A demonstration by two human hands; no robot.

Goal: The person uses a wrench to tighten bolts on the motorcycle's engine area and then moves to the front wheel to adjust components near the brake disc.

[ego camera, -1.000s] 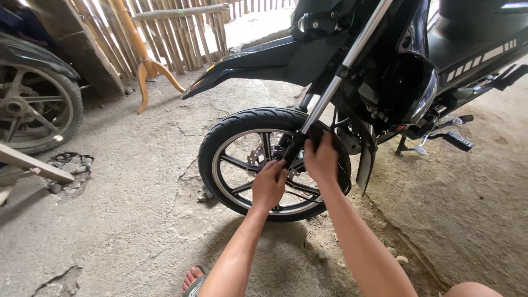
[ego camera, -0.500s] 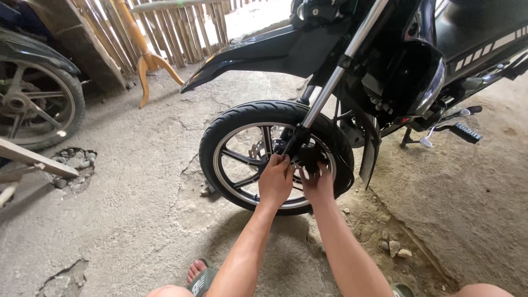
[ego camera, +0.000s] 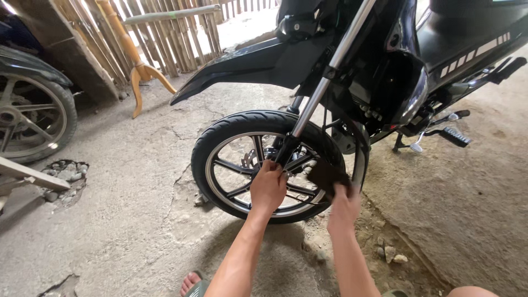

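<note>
Right hand now off front wheel

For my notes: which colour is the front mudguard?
Black front mudguard, clearest in the head view.

Bare forearms, no sleeves, green sandal on foot

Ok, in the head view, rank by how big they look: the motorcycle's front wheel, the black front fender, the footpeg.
1. front wheel
2. front fender, nearly as long, so this is close
3. footpeg, clearly smallest, though it sits farther from the camera
</note>
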